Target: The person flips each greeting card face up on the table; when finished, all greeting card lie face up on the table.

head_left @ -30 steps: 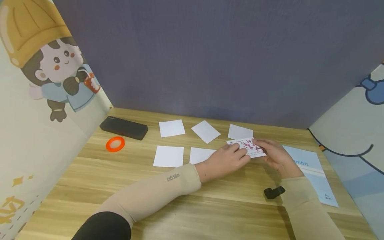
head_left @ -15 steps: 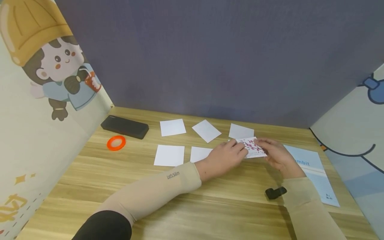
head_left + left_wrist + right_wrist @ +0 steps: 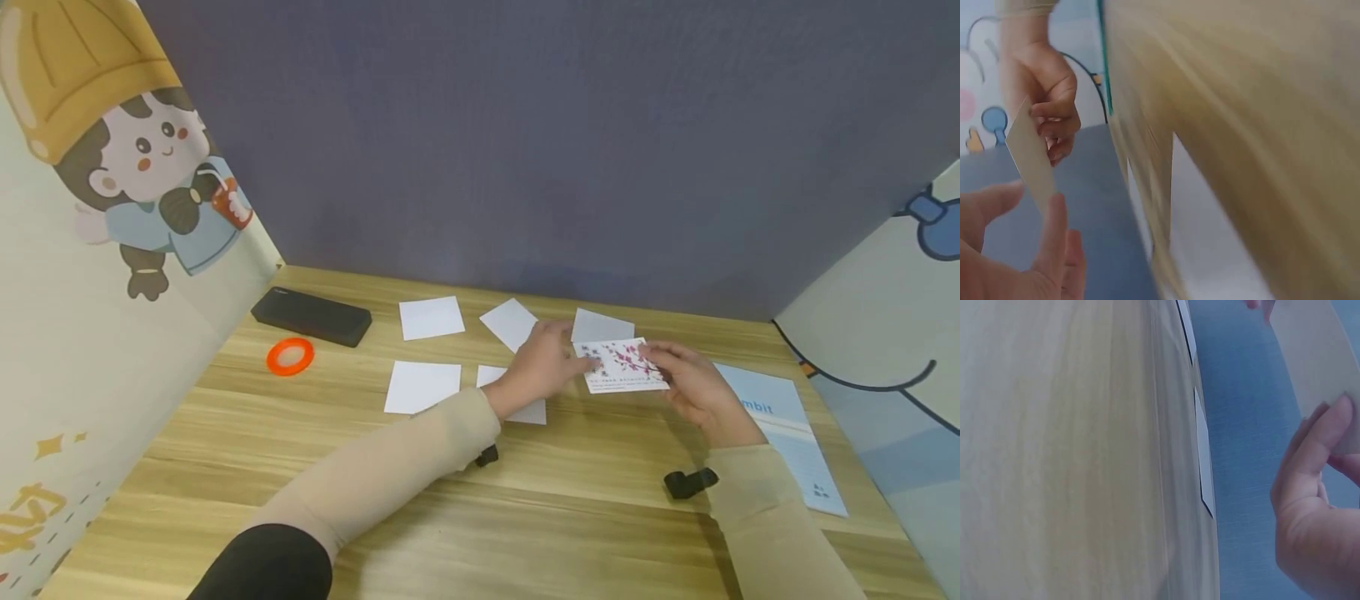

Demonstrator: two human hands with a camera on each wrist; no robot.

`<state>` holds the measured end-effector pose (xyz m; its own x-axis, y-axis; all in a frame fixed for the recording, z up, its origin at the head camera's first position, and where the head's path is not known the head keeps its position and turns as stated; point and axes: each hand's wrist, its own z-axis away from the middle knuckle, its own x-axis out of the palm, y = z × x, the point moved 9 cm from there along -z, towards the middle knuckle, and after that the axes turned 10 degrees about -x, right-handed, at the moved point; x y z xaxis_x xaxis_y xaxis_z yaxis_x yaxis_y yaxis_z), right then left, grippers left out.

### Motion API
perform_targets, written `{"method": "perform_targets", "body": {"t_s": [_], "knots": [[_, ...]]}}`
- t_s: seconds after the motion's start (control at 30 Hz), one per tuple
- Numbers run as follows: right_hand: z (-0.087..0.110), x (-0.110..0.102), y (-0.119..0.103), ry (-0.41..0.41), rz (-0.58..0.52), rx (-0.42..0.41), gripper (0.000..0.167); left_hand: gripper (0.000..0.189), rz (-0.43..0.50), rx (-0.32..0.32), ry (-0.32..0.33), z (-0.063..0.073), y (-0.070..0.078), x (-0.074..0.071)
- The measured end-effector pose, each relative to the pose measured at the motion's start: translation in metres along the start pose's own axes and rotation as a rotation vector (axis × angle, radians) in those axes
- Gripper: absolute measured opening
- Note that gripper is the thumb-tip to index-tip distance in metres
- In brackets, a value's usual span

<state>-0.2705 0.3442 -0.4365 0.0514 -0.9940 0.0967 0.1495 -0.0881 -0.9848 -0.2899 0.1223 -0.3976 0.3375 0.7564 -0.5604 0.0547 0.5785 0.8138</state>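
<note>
- Printed card, head view: it is showing pink blossom and small text, and the right hand is pinching its three-o'clock end, thumb on top.
- The left hand is sitting at nine o'clock of it with fingers released; the thumb is pointing toward three o'clock and overlapping the card's near end. I cannot tell whether they are touching.
- White cards are lying on the table, one just beyond the printed card near twelve o'clock, four between eight and ten.
- A light blue booklet is lying at four o'clock; an orange ring and a black case are lying well apart at nine.
- Left wrist view: the card is slanting between the hands, right-hand fingers holding it at one o'clock, the left thumb and index finger standing apart at its six-o'clock end.
- Right wrist view: the card is extending toward twelve o'clock from the right hand's pinch; left fingertips are showing near its edge at ten.
</note>
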Motion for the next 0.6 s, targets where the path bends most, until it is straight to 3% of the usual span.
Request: {"method": "perform_targets", "body": {"t_s": [0.13,0.23,0.4,0.6], "knots": [[0.002,0.001,-0.003,0.002,0.001,-0.011,0.008,0.072,0.368,-0.134,-0.14,-0.006,-0.014,0.008],[0.003,0.002,-0.006,0.001,-0.002,-0.023,0.01,0.072,0.555,-0.216,-0.224,-0.005,-0.017,0.016],[0.004,0.004,-0.009,0.0,-0.009,-0.031,0.011,0.069,0.641,-0.266,-0.269,-0.006,-0.018,0.022],[0.007,0.004,-0.009,0.002,0.051,-0.037,0.013,0.067,0.617,-0.272,-0.25,-0.009,-0.02,0.022]]}}
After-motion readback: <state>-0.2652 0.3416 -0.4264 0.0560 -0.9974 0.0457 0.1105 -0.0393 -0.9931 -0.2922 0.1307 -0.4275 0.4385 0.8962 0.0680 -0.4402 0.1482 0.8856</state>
